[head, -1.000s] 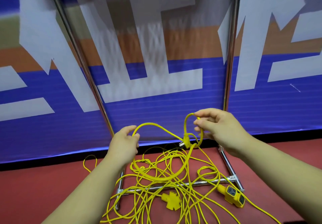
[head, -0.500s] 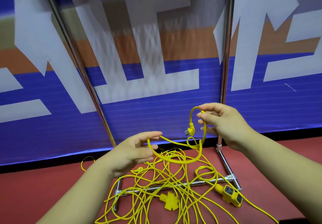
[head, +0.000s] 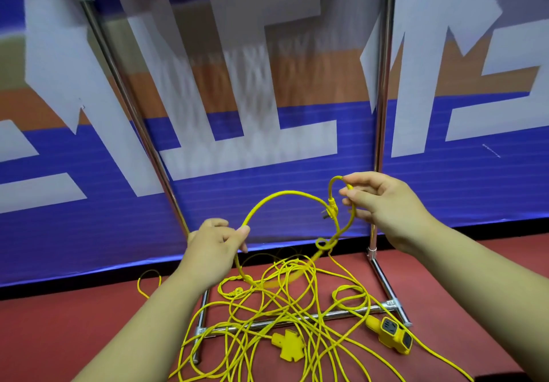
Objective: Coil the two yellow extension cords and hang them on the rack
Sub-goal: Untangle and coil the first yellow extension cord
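Observation:
Yellow extension cord (head: pixel 285 196) arches in the air between my hands. My right hand (head: pixel 383 203) pinches a small loop of it, and the yellow plug (head: pixel 331 210) dangles just left of those fingers. My left hand (head: pixel 212 246) pinches the cord lower and to the left. From both hands the cord drops into a tangled yellow pile (head: pixel 276 316) on the red floor. A cross-shaped yellow socket (head: pixel 289 346) and a boxy yellow socket block (head: pixel 392 334) lie in the pile. The chrome rack (head: pixel 381 120) stands right behind.
The rack's two uprights rise in front of a blue, white and orange banner (head: pixel 267 114). Its floor bars (head: pixel 300 319) run under the cord pile, with a foot bar (head: pixel 386 286) at the right. Red floor (head: pixel 59 337) spreads to both sides.
My left hand has closed to a pinch on the cord and the span between my hands has risen into a high arch. My right hand has stayed on its small loop.

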Demonstrator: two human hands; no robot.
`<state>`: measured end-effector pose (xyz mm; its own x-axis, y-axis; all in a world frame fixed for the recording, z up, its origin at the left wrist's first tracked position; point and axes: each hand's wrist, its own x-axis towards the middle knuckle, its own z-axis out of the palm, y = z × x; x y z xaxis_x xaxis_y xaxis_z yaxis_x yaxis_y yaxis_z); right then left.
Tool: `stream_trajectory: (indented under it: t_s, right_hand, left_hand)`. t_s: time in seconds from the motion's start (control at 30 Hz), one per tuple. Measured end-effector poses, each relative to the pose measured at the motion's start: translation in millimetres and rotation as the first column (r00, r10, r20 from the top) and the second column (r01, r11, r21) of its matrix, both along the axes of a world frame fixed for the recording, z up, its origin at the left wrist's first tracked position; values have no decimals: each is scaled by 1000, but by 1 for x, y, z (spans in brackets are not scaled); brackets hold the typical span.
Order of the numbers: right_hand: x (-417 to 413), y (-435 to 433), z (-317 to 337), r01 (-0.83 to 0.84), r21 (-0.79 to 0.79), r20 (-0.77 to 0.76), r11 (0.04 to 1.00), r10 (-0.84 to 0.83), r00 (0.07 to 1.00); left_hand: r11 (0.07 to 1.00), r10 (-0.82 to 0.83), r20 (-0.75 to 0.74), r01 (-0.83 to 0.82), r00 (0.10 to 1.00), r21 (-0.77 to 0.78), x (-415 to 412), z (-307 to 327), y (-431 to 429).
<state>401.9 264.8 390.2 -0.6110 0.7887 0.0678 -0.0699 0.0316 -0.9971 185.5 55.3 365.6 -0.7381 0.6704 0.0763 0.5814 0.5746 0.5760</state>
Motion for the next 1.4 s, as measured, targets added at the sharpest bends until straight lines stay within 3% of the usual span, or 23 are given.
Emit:
stream_trajectory:
  t_s: [0.1, 0.17, 0.37, 0.63, 0.77, 0.97, 1.03, 1.13, 1.23, 1.4]
  right_hand:
    - [2, -1, 1, -5, 22, 13, 1000, 4, 1000]
    - [3, -1, 2, -29, 44, 28, 999, 27, 999]
    - [2, -4, 3, -98, 91, 54, 991, 94, 994]
    - [2, -4, 9, -178, 21, -48, 984, 179, 983]
    - [0, -6, 10, -271, 58, -4, 961, 272, 962]
    - [-8, -21, -12, -417, 205, 290, 886, 352, 890]
    - [-12, -20, -19, -393, 279, 341, 876, 292, 893]
    - [-15, -11, -21, -224, 481, 361, 848, 42, 932]
    - [-15, -2, -29, -225, 409, 345, 884, 79, 935]
    - [-20, -7, -53, -510, 295, 502, 808, 324, 802]
  left_hand:
    - [961, 78, 395, -175, 916, 216, 1, -10, 1]
    - [923, 98, 536, -278, 839, 266, -2, -17, 2]
    - [886, 70, 617, -333, 784, 323, -2, -20, 3]
    - [916, 113, 705, -349, 700, 199, -1, -26, 4]
    - [930, 69, 673, -291, 737, 224, 0, -25, 7]
    - [902, -147, 557, -121, 817, 414, 16, 0, 11]
    - [880, -180, 504, -91, 845, 466, 24, 8, 12]
    - [870, -226, 409, -6, 884, 493, 32, 18, 10]
    - [862, -295, 355, 86, 887, 500, 35, 23, 6]
    - [803, -352, 359, 82, 865, 591, 39, 33, 6]
